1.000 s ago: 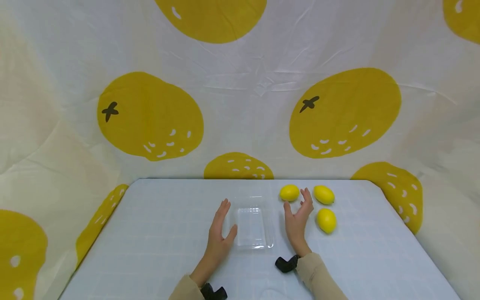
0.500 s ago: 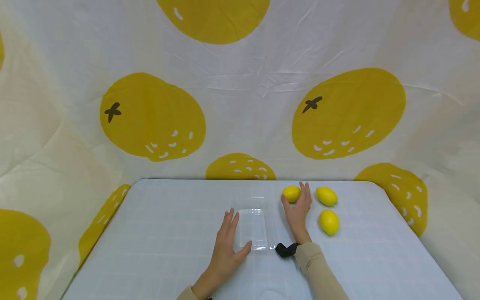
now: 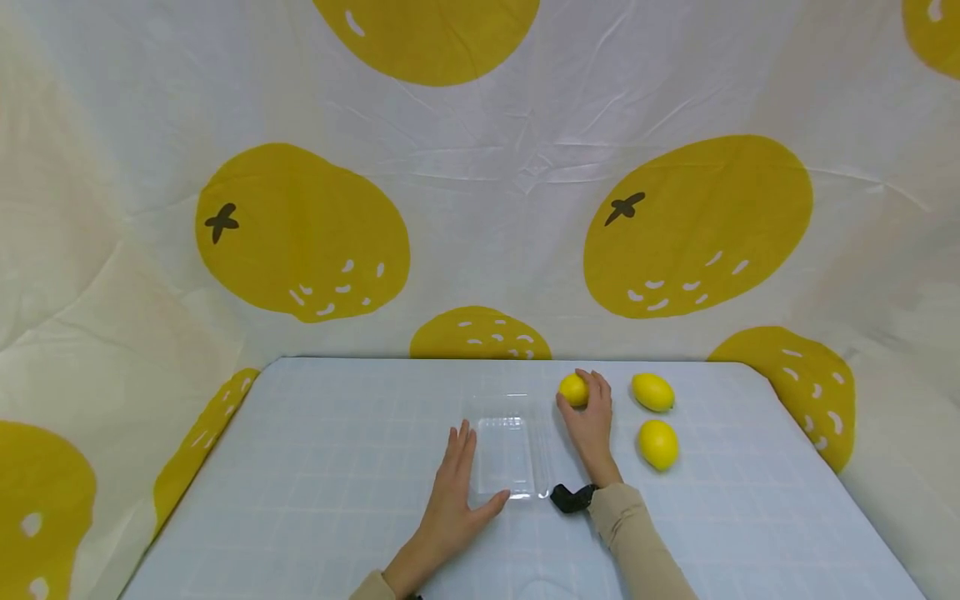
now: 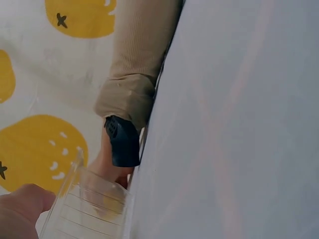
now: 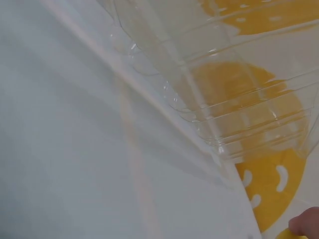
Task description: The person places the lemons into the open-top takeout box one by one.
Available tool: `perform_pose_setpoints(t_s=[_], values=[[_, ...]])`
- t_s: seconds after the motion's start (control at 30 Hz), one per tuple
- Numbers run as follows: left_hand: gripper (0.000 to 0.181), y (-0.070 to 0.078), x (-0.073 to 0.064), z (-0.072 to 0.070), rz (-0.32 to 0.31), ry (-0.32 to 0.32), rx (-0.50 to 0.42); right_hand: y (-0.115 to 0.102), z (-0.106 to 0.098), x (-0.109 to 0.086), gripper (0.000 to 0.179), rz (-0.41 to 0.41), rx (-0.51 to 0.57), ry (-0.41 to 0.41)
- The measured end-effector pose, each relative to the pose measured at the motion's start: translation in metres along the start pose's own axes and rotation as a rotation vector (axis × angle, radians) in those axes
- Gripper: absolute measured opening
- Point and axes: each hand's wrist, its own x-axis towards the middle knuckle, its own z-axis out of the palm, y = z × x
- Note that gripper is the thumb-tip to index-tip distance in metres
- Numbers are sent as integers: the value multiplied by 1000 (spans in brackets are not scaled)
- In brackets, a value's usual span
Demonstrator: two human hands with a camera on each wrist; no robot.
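Note:
In the head view, my right hand point(image 3: 591, 427) grips a yellow lemon point(image 3: 573, 389) near the table's back edge, its thumb in front and its fingers over the right side. A clear plastic container point(image 3: 504, 457) stands on the table to the left of that hand. My left hand point(image 3: 453, 505) lies along the container's left side with straight, spread fingers, the thumb at its front left corner. The right wrist view shows the container's ribbed clear wall point(image 5: 234, 114) and, at the lower right corner, a fingertip against the lemon point(image 5: 291, 234).
Two more lemons lie right of my right hand, one farther back point(image 3: 652, 392) and one nearer point(image 3: 658, 445). The table point(image 3: 315, 467) has a pale checked cloth. Behind it hangs a white curtain point(image 3: 495, 225) printed with large yellow fruit.
My right hand has moved onto the back left lemon and taken hold of it; the lemon has shifted slightly left. My left hand has moved right, against the container.

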Motion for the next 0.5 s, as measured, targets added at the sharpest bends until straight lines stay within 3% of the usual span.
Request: perform_pose_setpoints(t_s=[0.5], values=[[99, -10, -1, 2, 69, 65, 93, 4, -2, -8, 56, -8, 57, 89]])
